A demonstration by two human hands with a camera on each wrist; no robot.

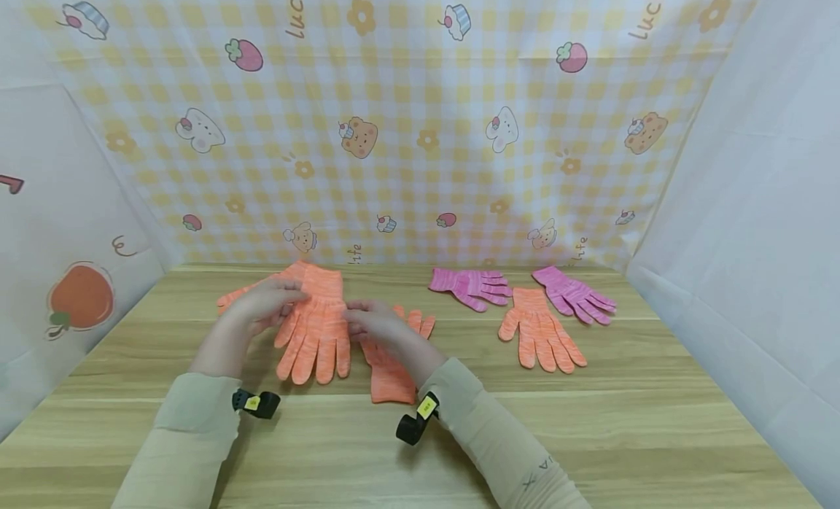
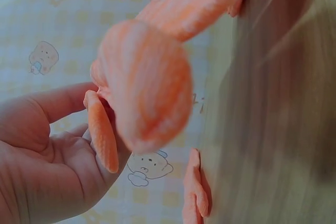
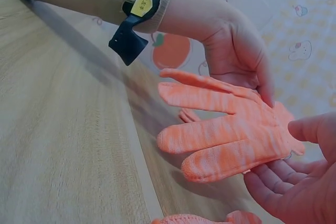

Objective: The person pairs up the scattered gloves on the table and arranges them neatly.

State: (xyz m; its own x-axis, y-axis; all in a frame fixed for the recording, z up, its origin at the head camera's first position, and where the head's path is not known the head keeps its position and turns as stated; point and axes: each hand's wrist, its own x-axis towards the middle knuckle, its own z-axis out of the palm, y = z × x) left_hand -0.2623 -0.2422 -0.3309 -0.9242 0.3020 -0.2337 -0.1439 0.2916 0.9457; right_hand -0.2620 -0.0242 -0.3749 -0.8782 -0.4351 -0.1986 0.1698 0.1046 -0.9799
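An orange knit glove hangs above the table between both hands, its fingers pointing toward me. My left hand pinches its left edge near the cuff. On the opposite edge, my right hand grips it, thumb above and fingers beneath, as the right wrist view shows. In the left wrist view the blurred fingertips of this glove cover part of the left hand's fingers. A second orange glove lies behind the left hand, partly hidden. Below the right forearm lies a third orange glove, cuff toward me.
On the right of the wooden table lie another orange glove and two pink gloves, one to its left and one to its right. A checked curtain closes off the back, with white cloth at the sides.
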